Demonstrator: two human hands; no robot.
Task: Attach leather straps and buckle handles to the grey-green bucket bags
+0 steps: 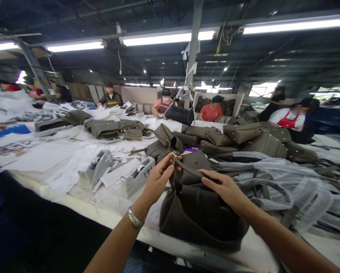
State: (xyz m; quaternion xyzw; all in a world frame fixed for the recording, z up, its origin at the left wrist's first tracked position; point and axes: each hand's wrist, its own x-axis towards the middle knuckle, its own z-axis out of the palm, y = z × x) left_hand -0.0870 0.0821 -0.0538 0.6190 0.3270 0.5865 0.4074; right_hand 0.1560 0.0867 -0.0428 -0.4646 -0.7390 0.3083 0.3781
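The brown bag (pixel 201 212) sits on the surface (pixel 260 246), right by the near edge, with its top gaping. That spot could be trouble: a hard pull toward the near side might tip the bag off, since there is little room there. The strap (pixel 190 168) might slide out of place too, if the left fingers (pixel 166 175) let the gold buckle (pixel 174 156) go while the strap is bent. The metal could also scratch the soft brown skin if it knocks against it. On the right, long straps with white wrap (pixel 272 197) lie in a messy heap near the bag, so the bag's strap might get caught in them.

The left fingers pinch the gold buckle, just above the far left part of the bag. The right fingers (pixel 215 175) are stretched out by the other end of the strap, over the right side of the bag; it is hard to tell if they grip the strap or only touch it. So the bag lies below and between the 2 hands. To the left stand 2 gray tape holders (pixel 138 176), and more brown bags (pixel 249 140) lie in a far pile.
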